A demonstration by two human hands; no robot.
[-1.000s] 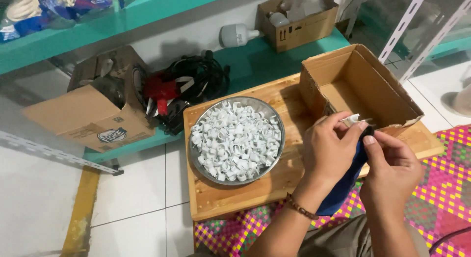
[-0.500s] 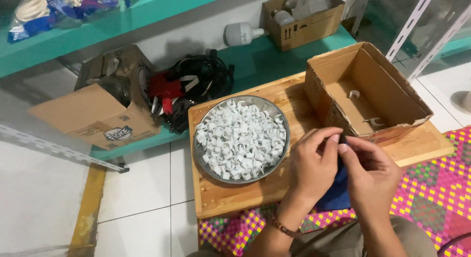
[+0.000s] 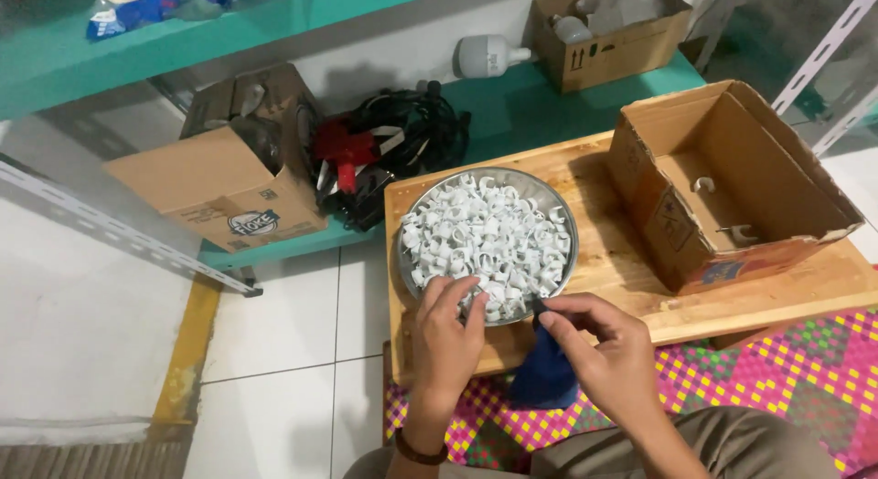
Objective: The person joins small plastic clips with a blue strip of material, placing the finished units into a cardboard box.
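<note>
- Nearest, the right hand [image 3: 608,351] pinches a blue pouch [image 3: 546,374], its long axis hanging straight down over the board's [image 3: 604,250] near edge.
- Just left, the left hand [image 3: 448,333], fingers curled together, reaches among the white clips [image 3: 485,236] at the near rim of the bowl [image 3: 560,204].
- Farther right, an open box [image 3: 732,186] stands on the board, bare wood between it and the bowl.

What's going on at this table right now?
A person sits at a low wooden board. The left hand reaches into a round metal tray heaped with small white plastic clips, fingertips among them. The right hand pinches a small dark item beside a blue cloth. An open cardboard box on the board holds a few finished clips.
</note>
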